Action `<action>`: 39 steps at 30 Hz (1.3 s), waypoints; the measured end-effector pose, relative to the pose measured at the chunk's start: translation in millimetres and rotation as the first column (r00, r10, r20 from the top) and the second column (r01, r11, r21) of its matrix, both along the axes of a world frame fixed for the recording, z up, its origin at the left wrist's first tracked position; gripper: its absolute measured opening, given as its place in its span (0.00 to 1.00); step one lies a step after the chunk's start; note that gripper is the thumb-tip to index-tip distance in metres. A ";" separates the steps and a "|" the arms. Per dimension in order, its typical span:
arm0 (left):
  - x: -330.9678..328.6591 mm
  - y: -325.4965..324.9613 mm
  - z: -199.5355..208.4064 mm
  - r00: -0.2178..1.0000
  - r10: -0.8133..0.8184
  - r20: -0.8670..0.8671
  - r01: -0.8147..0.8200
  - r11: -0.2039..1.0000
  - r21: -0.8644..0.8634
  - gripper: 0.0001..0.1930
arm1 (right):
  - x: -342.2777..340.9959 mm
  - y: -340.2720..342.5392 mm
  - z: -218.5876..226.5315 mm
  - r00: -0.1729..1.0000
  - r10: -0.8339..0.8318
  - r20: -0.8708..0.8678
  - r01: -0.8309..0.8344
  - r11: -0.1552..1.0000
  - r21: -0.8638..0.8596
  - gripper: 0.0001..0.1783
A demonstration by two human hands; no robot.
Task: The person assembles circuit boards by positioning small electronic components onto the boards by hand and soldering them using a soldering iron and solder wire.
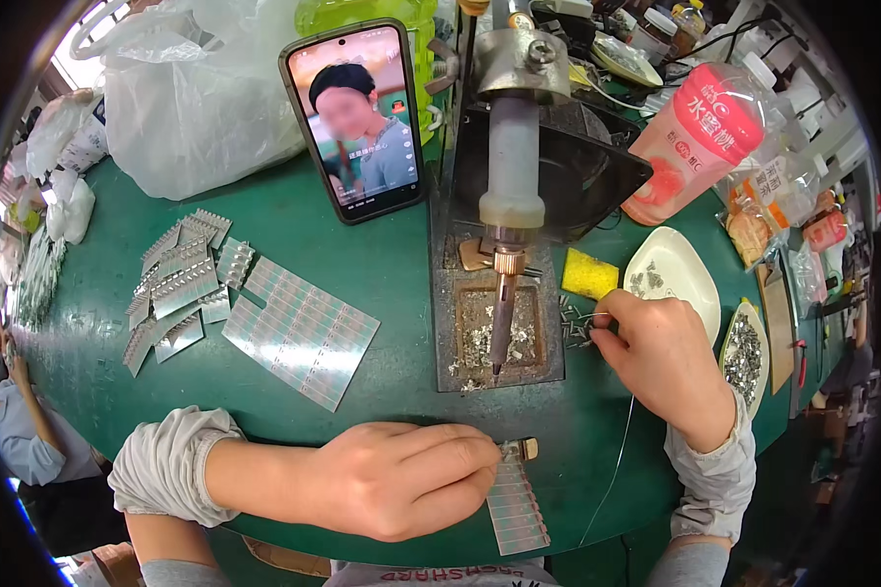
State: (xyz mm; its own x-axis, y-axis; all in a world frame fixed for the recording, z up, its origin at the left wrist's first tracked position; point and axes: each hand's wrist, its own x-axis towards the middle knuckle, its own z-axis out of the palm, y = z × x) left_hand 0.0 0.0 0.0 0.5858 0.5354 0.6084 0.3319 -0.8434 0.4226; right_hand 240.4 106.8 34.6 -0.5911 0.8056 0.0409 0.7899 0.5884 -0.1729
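Note:
My left hand [401, 479] is closed at the near middle of the table. Its fingertips press on a narrow strip of small circuit boards [521, 514] with a small metal piece [527, 449] at its top end. My right hand [666, 362] pinches a thin solder wire [612, 470], which trails down toward the table's front edge. Its fingertips hover by a scatter of small metal pins [575, 328]. Between the hands, a soldering iron [502, 323] hangs upright in a stand, tip down, over a metal tray [533, 375] with solder crumbs.
Left on the green table lie a board panel [303, 333] and a pile of boards with pins [176, 284]. A phone [357, 122] leans behind. Right are a yellow sponge [589, 274], a white dish [690, 259], a dish of metal parts [744, 357] and a pink bottle [695, 142].

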 end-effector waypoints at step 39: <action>1.9 2.5 -7.5 0.991 0.108 0.074 -0.122 0.969 0.217 0.07 | -26.9 -45.5 -0.5 0.783 -0.162 -0.601 -0.318 0.726 -0.610 0.05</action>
State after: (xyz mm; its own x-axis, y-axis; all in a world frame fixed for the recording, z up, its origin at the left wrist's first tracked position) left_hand 1.9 2.5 -7.5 0.4861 0.4456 0.7518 0.4109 -0.8757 0.2534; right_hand 213.6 61.3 34.0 -0.6969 0.7079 -0.1153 0.3385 0.1830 -0.9230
